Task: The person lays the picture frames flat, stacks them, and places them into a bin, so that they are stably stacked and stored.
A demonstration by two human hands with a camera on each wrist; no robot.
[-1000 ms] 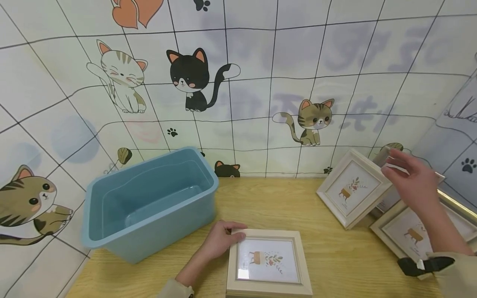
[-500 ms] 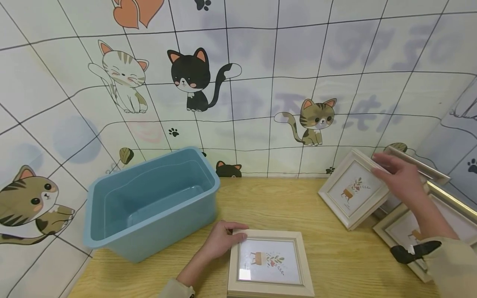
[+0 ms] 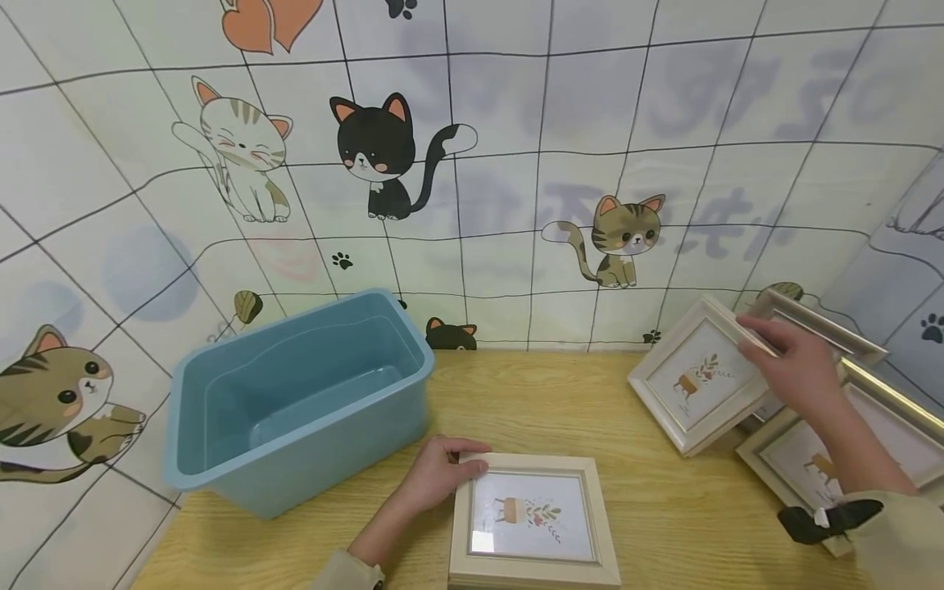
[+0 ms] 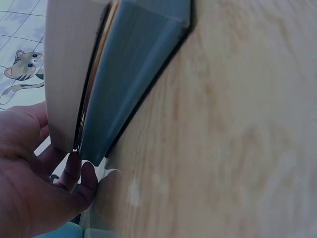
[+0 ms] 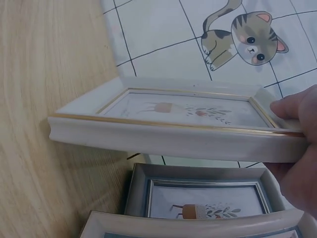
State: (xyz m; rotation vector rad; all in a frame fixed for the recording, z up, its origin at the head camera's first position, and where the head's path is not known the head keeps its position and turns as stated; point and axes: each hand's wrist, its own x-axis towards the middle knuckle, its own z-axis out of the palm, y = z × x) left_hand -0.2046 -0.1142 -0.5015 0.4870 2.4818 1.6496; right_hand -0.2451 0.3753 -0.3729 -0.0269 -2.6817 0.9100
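Observation:
A cream picture frame (image 3: 531, 516) with a plant print lies at the front middle of the table. My left hand (image 3: 435, 475) grips its far left corner. From the left wrist view, a blue-grey frame (image 4: 133, 69) sits right under the cream one, and the fingers of the left hand (image 4: 29, 173) curl at the corner of this stack. To the right, a white picture frame (image 3: 696, 385) with thin gold lines leans tilted. My right hand (image 3: 800, 369) pinches its upper right corner, thumb on the front; the fingers behind are partly hidden.
A blue plastic bin (image 3: 295, 442) stands at the left with nothing visible inside. Behind the white frame are a silver-grey frame (image 3: 833, 324) and a larger cream frame (image 3: 782, 467), the latter partly covered by my right forearm. A cat-patterned wall covering (image 3: 501, 205) rises behind the table.
My right hand has come left and down from above the frames at the right and has taken hold of the white frame's corner. The left hand has stayed put.

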